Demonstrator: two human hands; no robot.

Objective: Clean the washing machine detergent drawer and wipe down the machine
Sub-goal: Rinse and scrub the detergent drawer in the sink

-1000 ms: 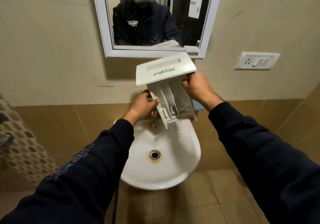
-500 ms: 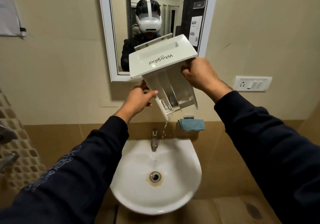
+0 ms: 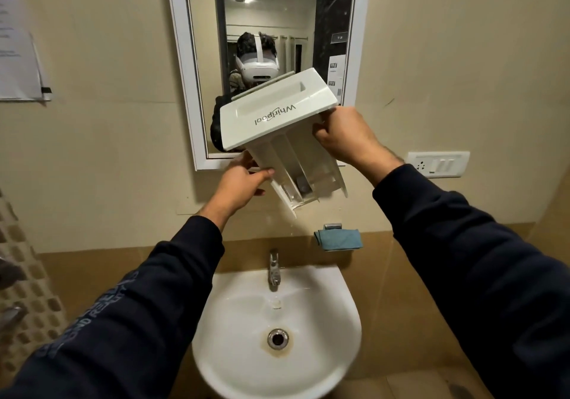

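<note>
While both hands (image 3: 243, 182) (image 3: 345, 136) grip it, ribbed white plastic drawer (image 3: 277, 117) tilts above sink (image 3: 277, 321).

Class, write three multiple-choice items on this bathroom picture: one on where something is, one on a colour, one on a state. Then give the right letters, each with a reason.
1. Where is the detergent drawer?
A. lying in the sink
B. held up in front of the mirror
C. on the floor

2. What colour is the cloth on the wall holder?
A. teal
B. red
C. yellow

3. How is the drawer held?
A. by one hand
B. by both hands
C. by no hand

Answers:
1 B, it overlaps the mirror, above the sink.
2 A, the cloth is blue-green.
3 B, the left hand and right hand grip its sides.
</note>
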